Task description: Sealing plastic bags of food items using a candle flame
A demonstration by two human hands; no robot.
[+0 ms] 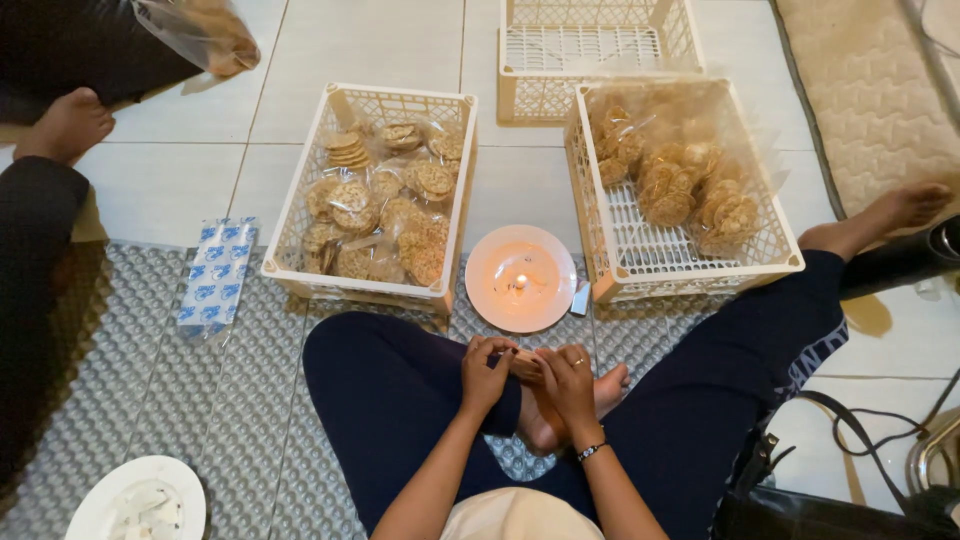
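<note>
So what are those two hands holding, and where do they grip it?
Both the left hand and the right hand pinch a small stack of crackers between them, one at each end; the exact finger placement is unclear.

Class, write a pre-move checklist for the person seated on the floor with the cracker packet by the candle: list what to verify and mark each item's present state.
1. Left hand and right hand both grip the small clear packet of round brown crackers: ok.
2. Candle flame on the round white plate is lit: ok.
3. Packet's open edge is sealed: cannot tell, fingers hide it.
4. Left white plastic lattice crate holds bagged crackers within reach: ok.
5. Right white plastic lattice crate has free space: ok.
</note>
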